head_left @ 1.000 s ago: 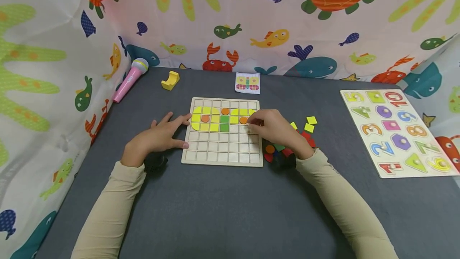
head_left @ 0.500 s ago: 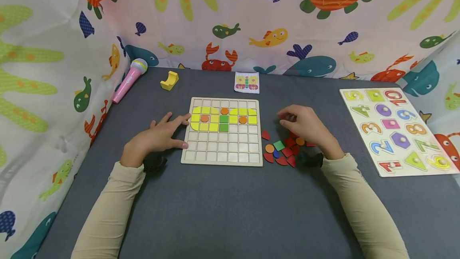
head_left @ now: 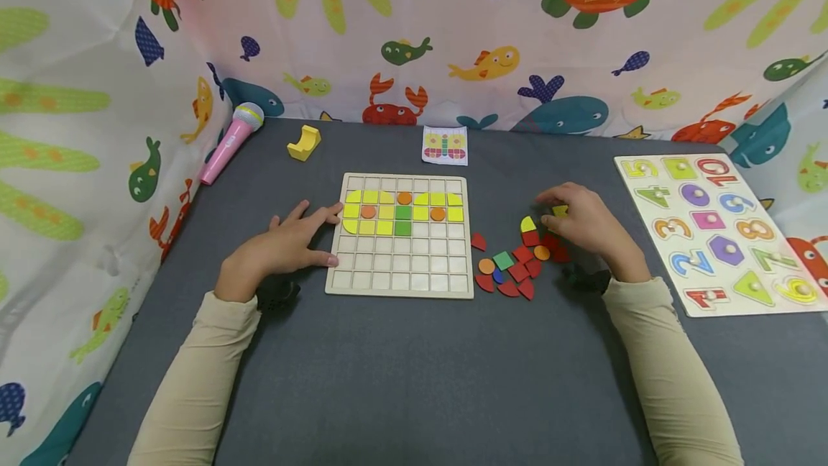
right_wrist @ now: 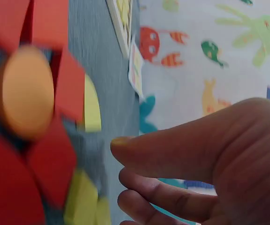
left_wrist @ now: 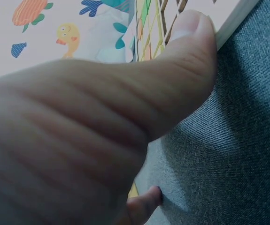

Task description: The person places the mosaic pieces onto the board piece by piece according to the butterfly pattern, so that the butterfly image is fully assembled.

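Note:
A pale wooden grid board [head_left: 386, 265] holds yellow tiles, orange discs and two green squares [head_left: 403, 220] in its upper rows. My left hand [head_left: 274, 247] rests at the board's left edge, fingers spread; its thumb [left_wrist: 184, 65] touches the rim in the left wrist view. Right of the board lies a loose pile of red pieces [head_left: 519, 272], a green square [head_left: 502, 260], orange discs [right_wrist: 27, 93] and a yellow rounded piece [head_left: 527, 224]. Over the pile's far right side is my right hand [head_left: 585, 225], fingers loosely bent, nothing between thumb and fingertips. A yellow piece [head_left: 560, 211] shows partly beneath it.
A small card with a butterfly pattern [head_left: 444, 146] lies behind the board. At the back left are a yellow curved block [head_left: 304, 143] and a pink toy microphone [head_left: 231, 144]. A number puzzle board [head_left: 724, 236] lies at the right. Printed cloth walls surround the dark table.
My right hand has left the board's upper right and moved right, over the loose pieces. A yellow piece it was at now sits in the board. The left hand has stayed put.

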Demonstrator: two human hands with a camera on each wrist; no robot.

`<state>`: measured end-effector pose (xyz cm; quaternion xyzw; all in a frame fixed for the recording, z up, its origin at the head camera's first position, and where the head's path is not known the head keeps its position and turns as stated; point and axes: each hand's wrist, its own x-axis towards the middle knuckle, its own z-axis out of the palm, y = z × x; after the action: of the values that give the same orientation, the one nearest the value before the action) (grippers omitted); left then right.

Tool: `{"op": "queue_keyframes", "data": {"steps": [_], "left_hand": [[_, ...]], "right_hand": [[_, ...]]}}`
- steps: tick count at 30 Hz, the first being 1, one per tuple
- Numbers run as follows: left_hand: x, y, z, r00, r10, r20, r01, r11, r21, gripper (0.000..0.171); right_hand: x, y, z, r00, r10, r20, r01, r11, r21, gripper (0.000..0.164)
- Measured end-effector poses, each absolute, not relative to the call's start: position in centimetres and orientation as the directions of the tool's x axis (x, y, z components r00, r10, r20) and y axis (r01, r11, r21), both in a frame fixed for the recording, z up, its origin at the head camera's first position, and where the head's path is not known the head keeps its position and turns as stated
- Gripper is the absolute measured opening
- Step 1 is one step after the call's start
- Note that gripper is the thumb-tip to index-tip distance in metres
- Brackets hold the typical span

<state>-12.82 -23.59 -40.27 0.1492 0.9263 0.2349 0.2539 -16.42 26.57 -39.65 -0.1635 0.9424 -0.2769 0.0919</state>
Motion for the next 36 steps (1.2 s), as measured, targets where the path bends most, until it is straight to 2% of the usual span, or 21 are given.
{"op": "queue_keyframes", "data": {"steps": [14,24,31,36], "left_hand": [[-13.4,-24.3,-41.0,-0.824,0.402,-0.400,0.158,0.841,0.518,0.103],[-13.1,-23.8,-40.3,-0.817,0.407,-0.409,0.156,0.838,0.523,0.100],[-13.1,-23.6,-40.4,-0.820,0.410,-0.399,0.173,0.843,0.510,0.097],[-12.8,-23.6,-40.4,-0.827,0.398,-0.398,0.159,0.844,0.513,0.098]], "right_hand": [[-17.4,30.4,-41.0,-0.941,-0.325,-0.094,-0.220,0.798,-0.561,0.033],[-17.3,31.0,-41.7,-0.963,-0.237,-0.126,-0.120,0.798,-0.591,0.034],[-17.2,31.1,-41.7,-0.989,-0.138,-0.062,-0.073,0.795,-0.602,0.024],[-16.9,30.6,-41.5,-0.993,-0.113,-0.018,-0.079,0.785,-0.615,0.018]]}}
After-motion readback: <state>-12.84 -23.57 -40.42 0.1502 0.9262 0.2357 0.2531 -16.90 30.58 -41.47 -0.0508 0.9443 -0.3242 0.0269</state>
